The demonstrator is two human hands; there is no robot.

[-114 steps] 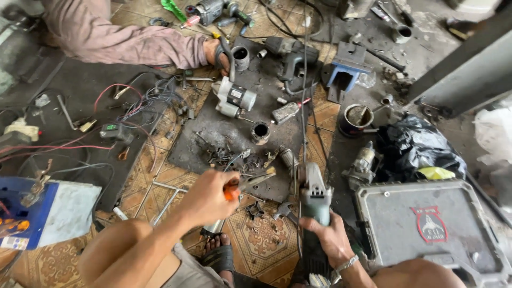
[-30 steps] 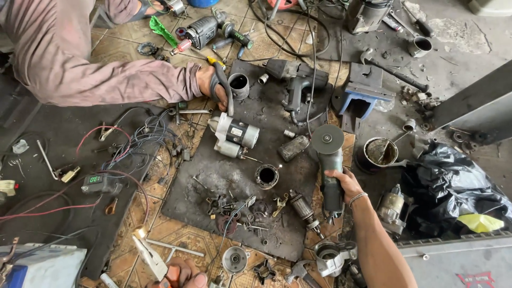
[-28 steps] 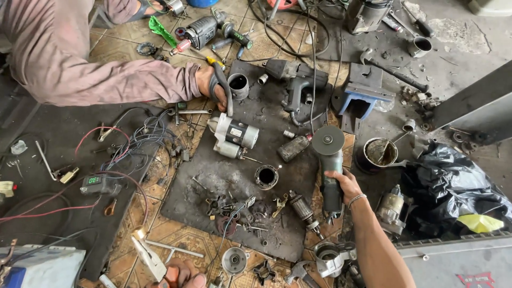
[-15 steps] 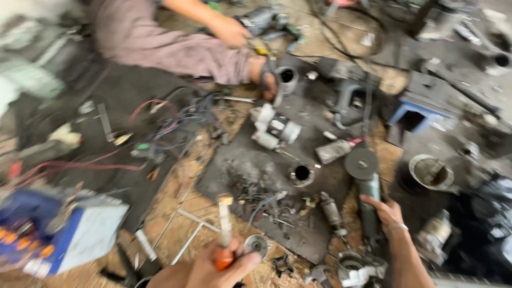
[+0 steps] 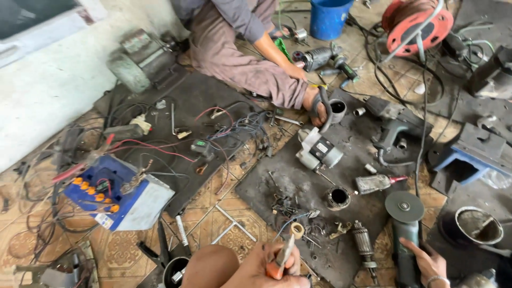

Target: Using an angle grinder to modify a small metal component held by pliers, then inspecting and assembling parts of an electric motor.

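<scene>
My left hand (image 5: pixel 261 266) sits at the bottom centre, next to my knee, and grips an orange-handled screwdriver (image 5: pixel 282 253) that points up over the dark mat (image 5: pixel 298 181). My right hand (image 5: pixel 426 261) lies at the bottom right with its fingers on the body of a green angle grinder (image 5: pixel 405 234). The grinder rests on the mat with its disc (image 5: pixel 404 206) facing up. A motor armature (image 5: pixel 364 242), a small round housing (image 5: pixel 337 197) and several loose small parts lie between my hands.
Another person sits at the top; their foot (image 5: pixel 317 104) rests by a metal cup. A starter motor (image 5: pixel 320 152), a blue battery (image 5: pixel 117 194) with wires, a blue bucket (image 5: pixel 328 16), a red cable reel (image 5: pixel 418 24), a blue stool (image 5: pixel 469 160) and a metal bowl (image 5: pixel 477 226) lie around.
The view has swung left and sharpened. My left hand has come up into view with the orange-handled screwdriver. My right hand stays on the grinder.
</scene>
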